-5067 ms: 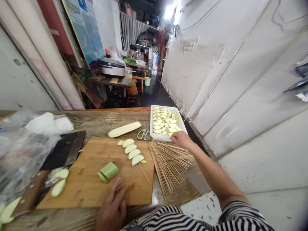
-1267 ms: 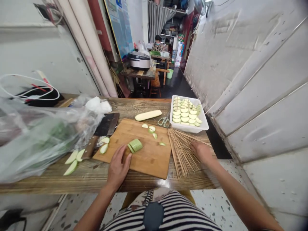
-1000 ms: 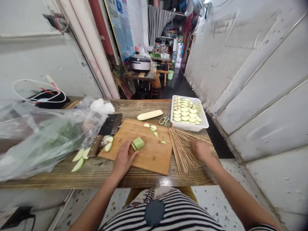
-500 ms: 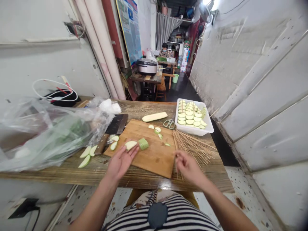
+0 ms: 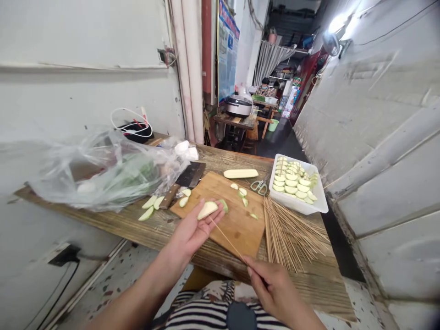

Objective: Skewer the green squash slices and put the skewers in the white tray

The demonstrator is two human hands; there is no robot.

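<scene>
My left hand (image 5: 191, 233) holds a pale half-moon slice (image 5: 207, 209) with green skin, apparently zucchini, between thumb and fingers over the wooden cutting board (image 5: 240, 229). In my right hand (image 5: 275, 286), near the table's front edge, a thin bamboo skewer (image 5: 227, 238) is pinched at one end. Its other end reaches the slice's lower edge; whether it has gone in I cannot tell. Just beyond my left fingertips, a green-skinned piece (image 5: 224, 206) lies partly hidden on the board. Small offcuts (image 5: 242, 192) lie farther back. Right of the board, loose bamboo skewers (image 5: 288, 233) are fanned out.
A white tray (image 5: 321, 201) of skewered slices stands back right, beside scissors (image 5: 260, 187). A long cut zucchini piece (image 5: 240, 173) lies behind the board. Left are a cleaver (image 5: 192, 174), more slices (image 5: 147, 213) and a plastic bag (image 5: 103, 169). A person (image 5: 268, 87) sits far back.
My right hand has come away from the loose skewers toward my body with one skewer, which now points at the slice. My left hand has raised the slice off the board. The view has turned left.
</scene>
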